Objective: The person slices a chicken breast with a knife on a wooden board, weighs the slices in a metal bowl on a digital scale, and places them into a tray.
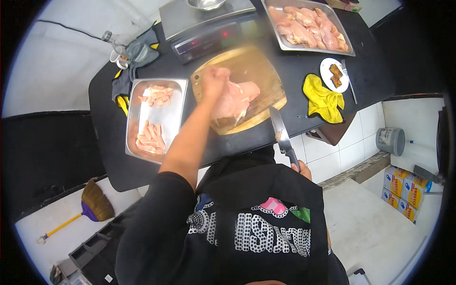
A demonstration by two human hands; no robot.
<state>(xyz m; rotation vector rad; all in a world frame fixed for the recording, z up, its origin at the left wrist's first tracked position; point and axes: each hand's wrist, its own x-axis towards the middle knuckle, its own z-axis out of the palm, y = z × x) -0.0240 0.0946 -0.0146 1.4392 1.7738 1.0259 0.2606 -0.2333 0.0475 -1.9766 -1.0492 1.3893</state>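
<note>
My left hand (216, 81) is closed on the upper left end of a raw chicken breast (233, 99). The meat lies on a wooden cutting board (266, 78), reaching over its near left part. In my right hand (302, 170), close to my body, is the handle of a large kitchen knife (281, 133). Its broad blade points away from me, with the tip beside the board's near right edge and a scrap of meat stuck to it. Left of the board, a metal tray (172, 115) holds two separate piles of chicken strips (151, 137).
A scale (204, 35) with a metal bowl (206, 4) stands behind the board. Far right, a deep tray (281, 45) is full of chicken pieces. A yellow cloth (323, 98), a plate (326, 71) and a fork (351, 88) lie at right; a glass bottle (137, 51) stands far left.
</note>
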